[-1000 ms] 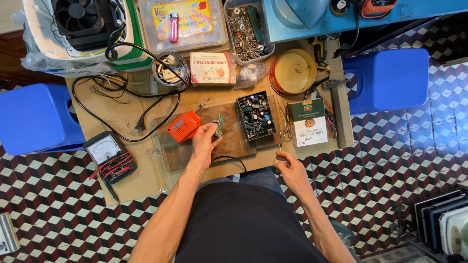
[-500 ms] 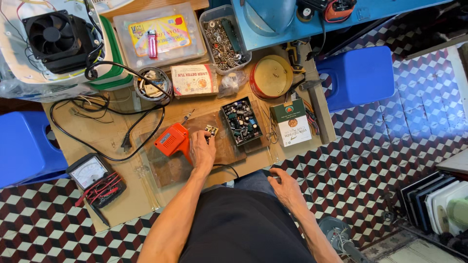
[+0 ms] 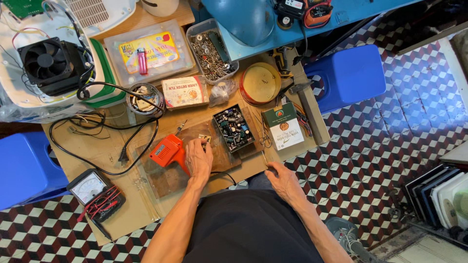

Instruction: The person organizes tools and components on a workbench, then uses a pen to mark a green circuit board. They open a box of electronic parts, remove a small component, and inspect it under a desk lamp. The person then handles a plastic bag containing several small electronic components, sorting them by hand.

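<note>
My left hand [image 3: 199, 158] lies on a brown wooden board [image 3: 168, 178], its fingertips pinching a small pale circuit part [image 3: 204, 140]. An orange soldering gun [image 3: 167, 150] lies against that hand's left side. Just to the right sits a dark circuit board with several capacitors [image 3: 234, 127]. My right hand [image 3: 282, 180] rests at the table's front edge, fingers curled on a thin metal tool [image 3: 263, 158] that points away from me.
A meter with red and black leads [image 3: 92, 192] sits front left, and black cables [image 3: 105, 141] loop behind it. Also here are a green-and-white box [image 3: 282, 125], scissors [image 3: 264, 139], a round tin [image 3: 261, 84], a tray of screws [image 3: 210, 48], a fan unit [image 3: 51, 61] and blue stools [image 3: 347, 75].
My left hand has lowered the small part from upright to down on the wooden board beside the soldering gun. My right hand has stayed at the table edge.
</note>
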